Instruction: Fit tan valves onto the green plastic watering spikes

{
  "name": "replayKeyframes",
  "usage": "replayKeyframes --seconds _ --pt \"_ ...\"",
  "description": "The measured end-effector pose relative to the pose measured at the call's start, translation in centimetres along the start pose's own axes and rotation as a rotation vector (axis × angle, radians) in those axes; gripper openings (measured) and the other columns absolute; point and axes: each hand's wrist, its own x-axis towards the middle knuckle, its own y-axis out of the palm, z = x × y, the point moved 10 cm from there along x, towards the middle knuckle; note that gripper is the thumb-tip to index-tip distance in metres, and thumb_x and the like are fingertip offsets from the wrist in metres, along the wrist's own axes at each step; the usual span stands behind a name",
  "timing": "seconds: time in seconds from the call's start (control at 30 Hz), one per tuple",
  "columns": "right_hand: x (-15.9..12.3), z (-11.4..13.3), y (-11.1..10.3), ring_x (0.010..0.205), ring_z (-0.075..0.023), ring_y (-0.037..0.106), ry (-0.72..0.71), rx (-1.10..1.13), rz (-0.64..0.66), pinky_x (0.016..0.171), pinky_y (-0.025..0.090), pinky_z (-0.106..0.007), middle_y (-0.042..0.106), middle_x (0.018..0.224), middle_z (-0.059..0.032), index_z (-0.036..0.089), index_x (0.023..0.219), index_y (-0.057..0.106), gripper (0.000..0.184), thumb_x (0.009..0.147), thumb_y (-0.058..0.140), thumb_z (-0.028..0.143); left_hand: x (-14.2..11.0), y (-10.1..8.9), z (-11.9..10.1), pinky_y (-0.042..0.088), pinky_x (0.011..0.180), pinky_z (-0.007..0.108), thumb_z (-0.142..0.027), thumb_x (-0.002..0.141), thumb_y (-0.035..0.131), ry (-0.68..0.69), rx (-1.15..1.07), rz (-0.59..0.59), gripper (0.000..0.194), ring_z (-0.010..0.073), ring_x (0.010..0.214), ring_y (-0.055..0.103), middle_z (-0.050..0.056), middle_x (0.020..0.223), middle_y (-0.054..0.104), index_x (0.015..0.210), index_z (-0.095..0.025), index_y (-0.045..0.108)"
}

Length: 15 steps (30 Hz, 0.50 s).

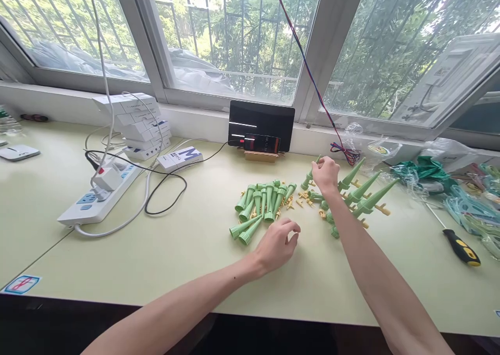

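My right hand (326, 175) pinches the tip of a green plastic cone spike (308, 178), which stands on the table behind the other parts. Beside that hand, several green spikes with yellow side pieces stand in a slanted group, among them a long spike (377, 197) at the right. Nearer the table's front, my left hand (277, 244) hovers with curled fingers and the thumb a little apart, nothing visible in it. Just past it lies a pile of loose green cones (263, 201), with two more cones (250, 231) in front. Small yellow plastic valves (300, 203) are scattered between pile and group.
A white power strip (97, 198) with cables and stacked white boxes (142, 123) occupy the left. A phone (261, 143) leans against a dark tablet (269, 118) by the window. To the right are a screwdriver (461, 247) and plastic bags (425, 172).
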Motion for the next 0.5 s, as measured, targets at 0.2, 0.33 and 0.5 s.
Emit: replayKeyframes --seconds 0.2,0.33,0.5 --pt "-1.5 1.9 -2.1 0.072 -0.0291 0.063 -0.068 0.076 -0.08 0.079 0.046 -0.041 0.063 0.06 -0.0044 0.009 0.115 0.054 0.033 0.084 0.057 0.021 -0.1 0.1 0.0 0.045 0.064 0.024 -0.015 0.089 0.05 0.008 -0.001 -0.008 0.016 0.0099 0.06 0.052 0.004 0.093 0.065 0.093 -0.017 0.066" --pt "-4.0 4.2 -3.5 0.061 -0.024 0.061 -0.2 0.101 -0.121 0.073 0.046 -0.036 0.062 0.06 -0.0013 0.012 0.117 0.053 0.031 0.088 0.053 0.023 0.0 0.0 -0.1 0.044 0.064 0.024 -0.013 0.089 0.05 0.011 -0.003 -0.011 0.017 0.0098 0.06 0.052 0.004 0.092 0.066 0.093 -0.017 0.066" --pt "-8.6 4.8 -0.1 0.052 -0.0174 0.054 -0.395 0.056 0.209 0.062 0.042 -0.029 0.059 0.056 -0.0004 0.019 0.083 0.061 0.018 0.092 0.049 0.028 0.1 -0.1 -0.4 0.043 0.063 0.024 -0.011 0.088 0.048 0.024 -0.001 -0.004 0.018 0.0105 0.061 0.052 0.003 0.087 0.066 0.09 -0.017 0.066"
